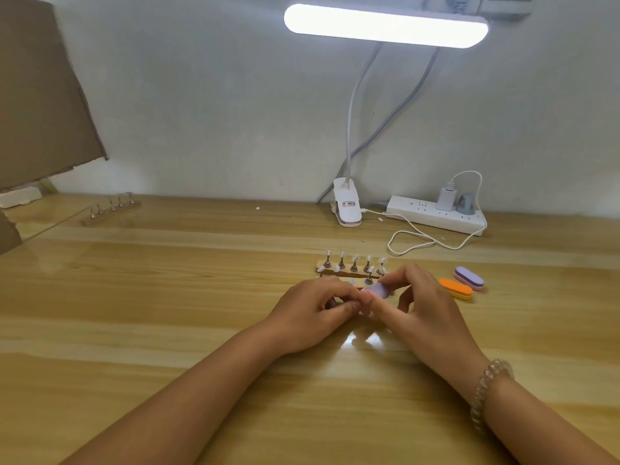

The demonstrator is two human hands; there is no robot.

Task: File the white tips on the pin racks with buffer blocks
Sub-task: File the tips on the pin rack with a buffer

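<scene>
Your R hand (419,307) pinches a lilac buffer block (377,292) w/ curled fingers, just over the near pin rack (355,282). L hand (312,313): fingers bunched at the block's end; can't tell what they hold. Racks: 3, incl. back rack (352,270) & far-left rack (112,209). Blocks: 3, incl. orange block (456,289) & purple block (469,278) to the right.

home desk: wooden top (167,297), clip lamp (385,25), power strip (436,214).

Two pin racks (352,268) lie one behind the other mid-desk (167,297); just before them the left hand (312,313) and right hand (419,307) meet at a buffer block (377,292); two spare blocks (456,288) lie right of the racks; a lamp clamp (347,206) stands behind, a power strip (436,214) to its right; a third rack (110,209) sits far back left.
</scene>
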